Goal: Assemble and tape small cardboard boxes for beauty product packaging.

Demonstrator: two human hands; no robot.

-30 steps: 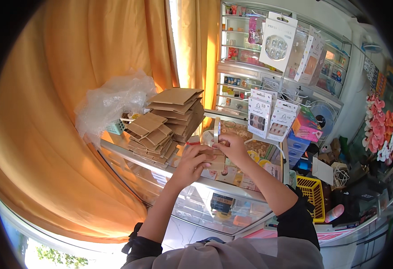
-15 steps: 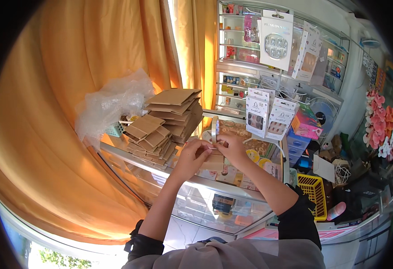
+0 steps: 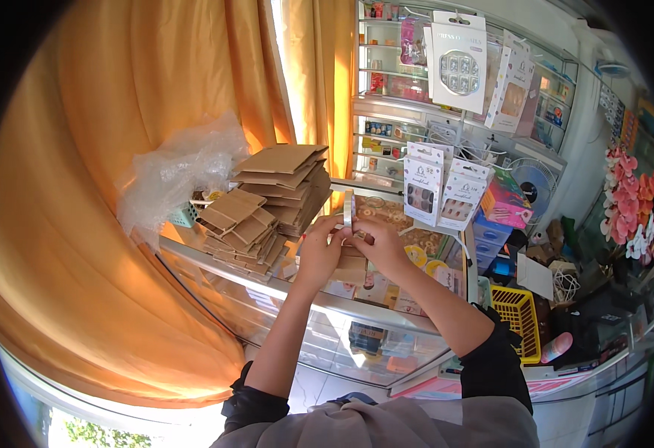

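A narrow roll of tape point(image 3: 349, 211) stands on edge between my two hands, above the glass counter. My left hand point(image 3: 319, 252) is closed, its fingertips against the roll's near left side. My right hand point(image 3: 379, 243) pinches with thumb and fingers at the roll's lower right; a loose end of tape cannot be made out. Just beneath the hands lies a small brown cardboard box point(image 3: 350, 270), partly covered by them. To the left, flattened brown cardboard boxes are piled in a tall stack point(image 3: 286, 159) and a lower stack point(image 3: 231, 210).
Bubble wrap point(image 3: 185, 160) and a teal basket point(image 3: 184, 216) sit behind the stacks. Packs of press-on nails point(image 3: 422, 183) hang on a rack at the counter's right. Beyond are a fan point(image 3: 532, 183) and a yellow basket point(image 3: 517, 317). An orange curtain point(image 3: 118, 224) borders the left.
My hands have drawn together around the tape roll. The left hand has moved up against the roll, which now stands between both hands. The view has shifted slightly.
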